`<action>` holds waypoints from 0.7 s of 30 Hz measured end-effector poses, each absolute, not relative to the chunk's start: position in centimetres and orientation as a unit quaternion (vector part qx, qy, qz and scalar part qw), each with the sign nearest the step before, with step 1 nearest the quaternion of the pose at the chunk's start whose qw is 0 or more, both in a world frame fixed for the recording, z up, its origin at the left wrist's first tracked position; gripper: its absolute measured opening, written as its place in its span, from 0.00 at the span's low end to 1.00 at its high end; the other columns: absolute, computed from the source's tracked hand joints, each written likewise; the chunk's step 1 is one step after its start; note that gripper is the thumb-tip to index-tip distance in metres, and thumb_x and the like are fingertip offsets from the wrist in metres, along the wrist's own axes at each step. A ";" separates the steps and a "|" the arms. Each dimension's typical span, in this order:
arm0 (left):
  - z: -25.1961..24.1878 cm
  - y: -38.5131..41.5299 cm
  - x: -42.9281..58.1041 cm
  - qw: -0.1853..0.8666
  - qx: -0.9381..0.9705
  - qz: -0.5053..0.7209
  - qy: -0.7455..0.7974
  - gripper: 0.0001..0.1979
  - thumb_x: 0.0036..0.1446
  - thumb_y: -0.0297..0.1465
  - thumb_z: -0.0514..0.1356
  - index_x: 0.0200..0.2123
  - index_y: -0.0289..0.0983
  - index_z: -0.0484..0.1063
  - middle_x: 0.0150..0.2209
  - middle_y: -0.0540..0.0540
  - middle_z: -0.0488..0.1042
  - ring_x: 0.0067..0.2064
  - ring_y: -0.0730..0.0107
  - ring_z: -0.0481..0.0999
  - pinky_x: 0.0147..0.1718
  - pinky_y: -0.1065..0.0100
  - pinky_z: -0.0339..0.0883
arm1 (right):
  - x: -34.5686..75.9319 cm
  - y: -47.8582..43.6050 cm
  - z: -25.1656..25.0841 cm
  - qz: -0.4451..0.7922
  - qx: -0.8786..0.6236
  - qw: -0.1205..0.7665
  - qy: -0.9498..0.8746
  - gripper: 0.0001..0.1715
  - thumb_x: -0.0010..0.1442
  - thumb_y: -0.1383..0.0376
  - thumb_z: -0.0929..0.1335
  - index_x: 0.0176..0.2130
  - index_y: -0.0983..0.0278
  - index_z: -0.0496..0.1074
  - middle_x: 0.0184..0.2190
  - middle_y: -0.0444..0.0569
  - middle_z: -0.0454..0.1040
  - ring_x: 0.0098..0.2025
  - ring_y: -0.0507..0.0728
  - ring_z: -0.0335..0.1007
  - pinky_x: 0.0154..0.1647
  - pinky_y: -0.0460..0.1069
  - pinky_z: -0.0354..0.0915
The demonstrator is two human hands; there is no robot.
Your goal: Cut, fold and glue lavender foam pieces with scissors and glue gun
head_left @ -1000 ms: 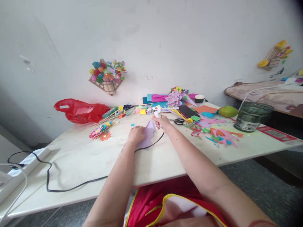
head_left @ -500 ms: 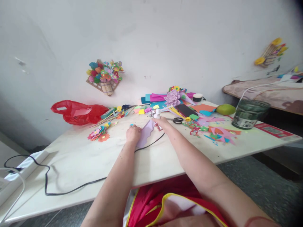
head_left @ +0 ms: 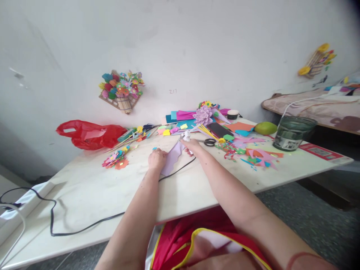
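My right hand (head_left: 191, 146) is closed round a white hot glue gun (head_left: 185, 135), its tip at the far end of a lilac foam sheet (head_left: 172, 159) with one wavy edge. The gun's black cord (head_left: 181, 168) runs from under my hand across the table. With fingers bent, my left hand (head_left: 157, 159) grips the sheet's left edge against the table. A small blue piece (head_left: 154, 149) lies just beyond those fingers. Right of the glue gun are black-handled scissors (head_left: 209, 142), lying flat.
Paper flowers (head_left: 116, 158) and a red plastic bag (head_left: 90, 135) lie left. A lilac flower (head_left: 203, 115), a phone (head_left: 219, 130) and colourful scraps (head_left: 260, 157) are right of centre. A glass jar (head_left: 294, 133) stands near the right edge. A power strip (head_left: 28, 202) sits at left.
The view has shifted slightly, so the surroundings sit a little further left. Both hands keep nearly the same place on the lilac sheet and the glue gun.
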State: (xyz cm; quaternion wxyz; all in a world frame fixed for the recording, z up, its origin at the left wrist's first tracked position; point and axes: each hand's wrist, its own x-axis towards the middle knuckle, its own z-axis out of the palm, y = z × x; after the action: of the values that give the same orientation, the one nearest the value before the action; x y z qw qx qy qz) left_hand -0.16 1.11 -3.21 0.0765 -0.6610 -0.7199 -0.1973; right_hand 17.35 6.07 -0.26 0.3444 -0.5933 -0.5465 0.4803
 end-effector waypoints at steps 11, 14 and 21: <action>-2.8 0.9 0.2 0.077 -0.663 -0.184 -0.722 0.13 0.54 0.33 0.52 0.37 0.45 0.76 0.41 0.47 0.72 0.47 0.66 0.68 0.43 0.69 0.62 | 17.5 6.9 -1.4 0.472 -0.599 0.362 -0.536 0.22 0.50 0.49 0.66 0.27 0.66 0.64 0.11 0.42 0.63 0.12 0.49 0.60 0.12 0.43 0.58; -2.9 0.9 0.2 0.078 -0.663 -0.185 -0.721 0.13 0.54 0.33 0.52 0.36 0.45 0.76 0.40 0.47 0.72 0.46 0.65 0.68 0.43 0.68 0.62 | 17.4 6.9 -1.3 0.471 -0.600 0.361 -0.537 0.22 0.51 0.49 0.66 0.26 0.66 0.64 0.11 0.42 0.63 0.12 0.49 0.60 0.12 0.43 0.58; -2.8 0.9 0.3 0.076 -0.662 -0.181 -0.724 0.13 0.54 0.33 0.52 0.36 0.45 0.76 0.40 0.46 0.72 0.47 0.66 0.67 0.44 0.68 0.61 | 17.4 7.4 -1.7 0.465 -0.606 0.359 -0.536 0.24 0.50 0.48 0.66 0.26 0.67 0.66 0.12 0.43 0.64 0.13 0.50 0.61 0.12 0.44 0.59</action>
State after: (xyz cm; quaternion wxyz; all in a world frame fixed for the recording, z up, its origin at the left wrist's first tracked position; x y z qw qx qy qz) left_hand 0.26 0.87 -2.78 0.0757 -0.6620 -0.7235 -0.1805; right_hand 17.37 7.45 -1.73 0.3592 -0.6060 -0.5363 0.4649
